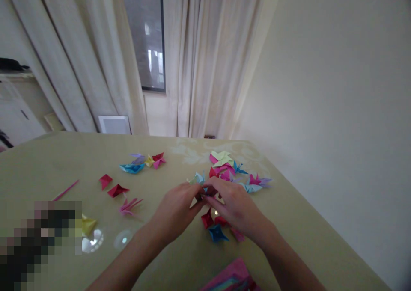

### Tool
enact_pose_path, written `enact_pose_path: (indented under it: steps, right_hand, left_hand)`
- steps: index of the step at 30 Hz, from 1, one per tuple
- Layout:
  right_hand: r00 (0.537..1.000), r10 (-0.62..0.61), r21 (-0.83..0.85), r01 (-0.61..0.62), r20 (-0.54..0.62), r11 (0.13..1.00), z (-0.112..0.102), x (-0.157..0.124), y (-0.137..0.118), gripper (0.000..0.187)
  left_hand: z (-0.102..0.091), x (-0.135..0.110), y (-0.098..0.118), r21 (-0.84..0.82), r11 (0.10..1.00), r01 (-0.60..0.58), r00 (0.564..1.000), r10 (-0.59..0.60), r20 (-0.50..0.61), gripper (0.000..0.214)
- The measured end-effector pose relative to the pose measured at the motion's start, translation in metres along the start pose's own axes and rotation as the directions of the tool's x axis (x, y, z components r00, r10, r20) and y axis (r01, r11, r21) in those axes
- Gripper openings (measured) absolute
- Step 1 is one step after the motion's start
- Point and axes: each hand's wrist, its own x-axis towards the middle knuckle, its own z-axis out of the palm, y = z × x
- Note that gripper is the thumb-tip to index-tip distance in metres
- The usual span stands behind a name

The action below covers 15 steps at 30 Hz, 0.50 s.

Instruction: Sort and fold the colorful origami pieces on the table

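Note:
My left hand (178, 207) and my right hand (233, 205) meet over the table, fingers pinched together on a small dark folded paper piece (208, 192) between them. Just under the hands lie red folded pieces (208, 219) and a blue folded star (217, 233). Beyond the hands sits a heap of folded paper shapes (229, 169) in pink, green, blue and purple.
The yellow-green table (80, 154) also carries a cluster of folded shapes (143, 162), two red pieces (112, 187), a pink flower shape (130, 205), a pink strip (66, 190) and a stack of coloured paper (231, 278) at the near edge. Curtains and a window stand behind; a wall runs along the right.

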Motion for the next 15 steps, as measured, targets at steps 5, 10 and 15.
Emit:
enact_pose_path:
  steps: [5, 10, 15]
  right_hand:
    - [0.999, -0.029, 0.007, 0.029, -0.015, 1.000, -0.007, -0.003, 0.004, 0.030]
    - [0.998, 0.012, -0.045, -0.015, -0.067, 0.999, -0.022, -0.003, 0.013, 0.021]
    - [0.973, 0.149, -0.162, -0.178, -0.176, 0.971, -0.054, -0.006, 0.042, 0.019]
  left_hand:
    - [-0.010, 0.000, 0.001, -0.037, 0.999, 0.035, 0.998, -0.037, -0.045, 0.012]
    - [-0.032, 0.002, -0.014, -0.053, 0.995, 0.089, 0.988, -0.095, -0.120, 0.019]
    - [-0.053, 0.001, -0.035, -0.013, 0.992, 0.126, 0.967, -0.126, -0.220, 0.034]
